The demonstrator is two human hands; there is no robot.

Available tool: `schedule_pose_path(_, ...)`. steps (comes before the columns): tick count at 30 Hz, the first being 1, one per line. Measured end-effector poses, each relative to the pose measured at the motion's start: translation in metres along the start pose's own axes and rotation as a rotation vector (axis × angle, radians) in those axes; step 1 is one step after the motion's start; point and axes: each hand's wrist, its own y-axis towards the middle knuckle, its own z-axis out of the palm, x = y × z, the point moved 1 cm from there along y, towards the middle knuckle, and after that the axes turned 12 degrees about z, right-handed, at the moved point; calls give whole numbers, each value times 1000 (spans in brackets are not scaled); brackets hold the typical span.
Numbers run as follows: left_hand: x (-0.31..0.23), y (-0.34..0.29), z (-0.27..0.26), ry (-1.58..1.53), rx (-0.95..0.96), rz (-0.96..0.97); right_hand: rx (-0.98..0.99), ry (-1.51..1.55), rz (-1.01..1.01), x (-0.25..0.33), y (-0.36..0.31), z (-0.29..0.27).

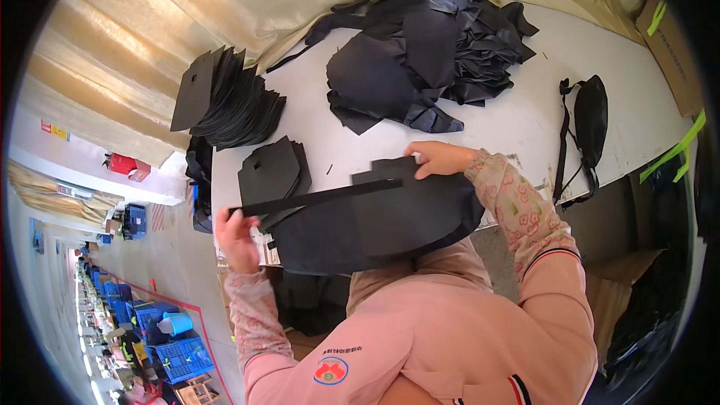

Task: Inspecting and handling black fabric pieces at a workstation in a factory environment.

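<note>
Black fabric piece [322, 238] sits at the near edge of the counter [307, 120], right grip [442, 159] pinching its upper edge, left grip [237, 240] clamped on a strap [315, 199]. Operating remotely, I judge it light, soft, prone to fold, best held by 2 opposite ends.

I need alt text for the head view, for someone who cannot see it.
A person's left hand holds a black strap while the right hand grips the upper edge of a black piece. A white table beyond holds stacked black panels and a black cloth heap.
</note>
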Motion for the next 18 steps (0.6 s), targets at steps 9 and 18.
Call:
schedule_pose_path(9,75,7,-79,1189,397,342,-84,-87,106,-36,-26,-8)
schedule_pose_path(18,134,28,184,300,1497,-334,-287,-320,-100,37,-55,14)
